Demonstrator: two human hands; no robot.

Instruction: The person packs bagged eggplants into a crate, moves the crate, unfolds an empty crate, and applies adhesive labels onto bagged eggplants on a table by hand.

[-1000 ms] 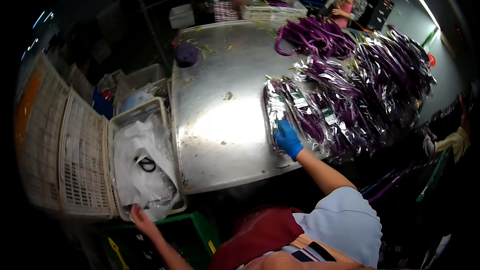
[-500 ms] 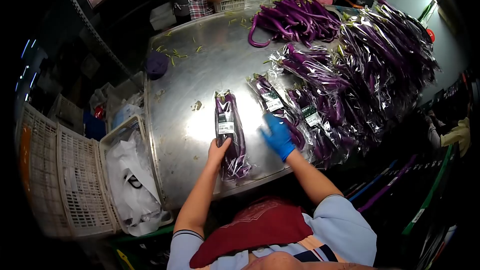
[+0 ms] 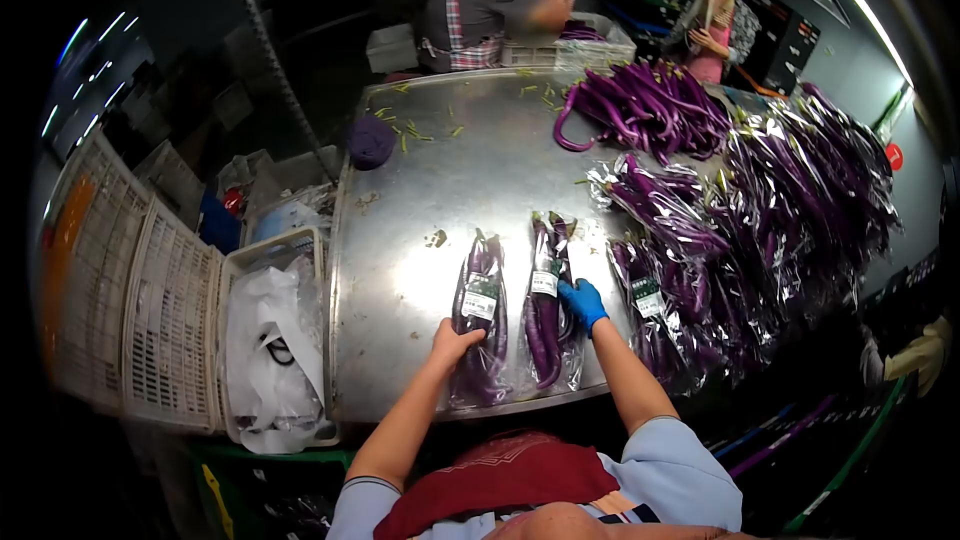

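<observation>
My bare left hand is closed around the lower left side of a clear bag of long purple eggplants with a dark green and white label. Beside it on the metal table lies a second bag of eggplants, also labelled. My right hand, in a blue glove, grips this one at its right edge; some of its fingertips are hidden. Right of the glove, another labelled bag of eggplants rests against the heap of bagged eggplants.
Loose eggplants are piled at the far side of the metal table. A purple round bundle and green scraps lie at the far left. White crates and a plastic-filled basket stand left. Two people are behind the table.
My right hand has brought the second bag leftward from beside the heap, next to the first. My left hand stays on its bag. The camera view has shifted.
</observation>
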